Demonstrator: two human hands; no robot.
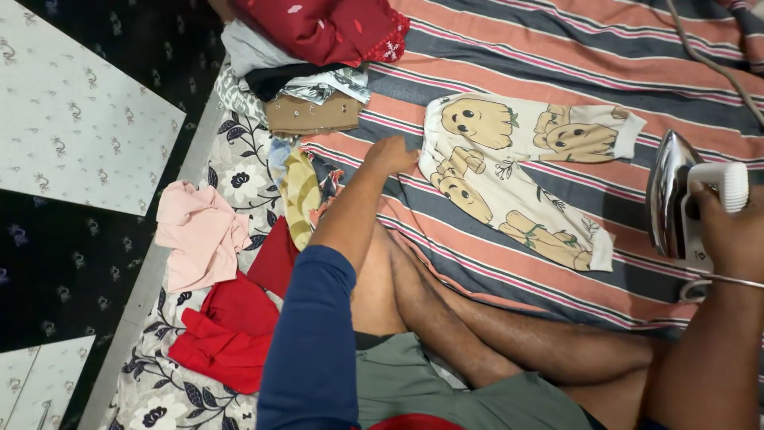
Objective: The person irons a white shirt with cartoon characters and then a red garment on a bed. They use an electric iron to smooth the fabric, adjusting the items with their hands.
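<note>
an iron (pixel 675 195) is gripped upright by the right hand (pixel 728 235); the left hand (pixel 391 154) is pressed, fingers curled, on the pants (pixel 521 171) edge, laid on a striped sheet (pixel 557 56).

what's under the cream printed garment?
The cream printed garment lies flat on a striped sheet in orange, grey and pink bands. The left hand touches its edge. Anything between garment and sheet is covered.

Cream garment (pixel 517 175) with tan figures, striped salmon-grey sheet (pixel 573 64), silver-white iron (pixel 676 199)
</note>
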